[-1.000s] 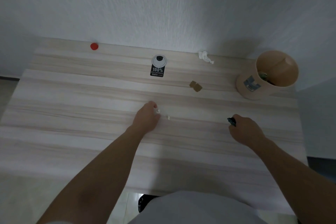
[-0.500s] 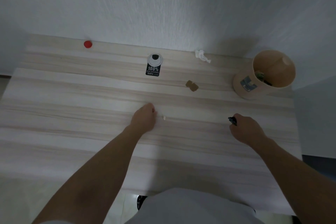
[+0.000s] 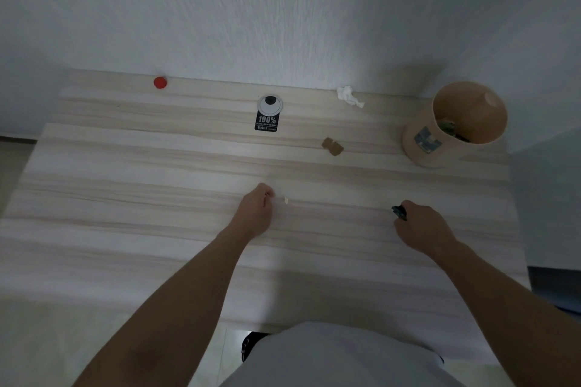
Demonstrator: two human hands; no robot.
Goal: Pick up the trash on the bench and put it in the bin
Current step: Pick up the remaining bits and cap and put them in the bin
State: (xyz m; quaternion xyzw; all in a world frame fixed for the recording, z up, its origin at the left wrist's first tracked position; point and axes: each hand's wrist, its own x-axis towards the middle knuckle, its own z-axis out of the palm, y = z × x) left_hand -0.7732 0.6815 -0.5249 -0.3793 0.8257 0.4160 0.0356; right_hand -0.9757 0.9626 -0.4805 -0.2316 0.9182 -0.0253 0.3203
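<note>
1. Worktop (image 3: 125, 198): pale wood-grain surface; I see it from above, both forearms reaching in from the near edge.
2. Left hand (image 3: 256, 214): knuckles up, fingers curled together at the tips; I cannot tell whether anything is pinched there.
3. White scrap (image 3: 286, 200): tiny, lying on the worktop just beside the left fingertips.
4. Right hand (image 3: 423, 229): closed around a small dark item (image 3: 399, 212) that pokes out past the fingers.
5. Brown card piece (image 3: 332, 147): flat, mid-worktop.
6. Black "100%" tag (image 3: 268, 114): flat, farther back.
7. Bin (image 3: 452, 126): tan, far right corner, some rubbish inside.
8. Crumpled white tissue (image 3: 349, 97): by the wall.
9. Red cap (image 3: 160, 82): far left, at the wall.
</note>
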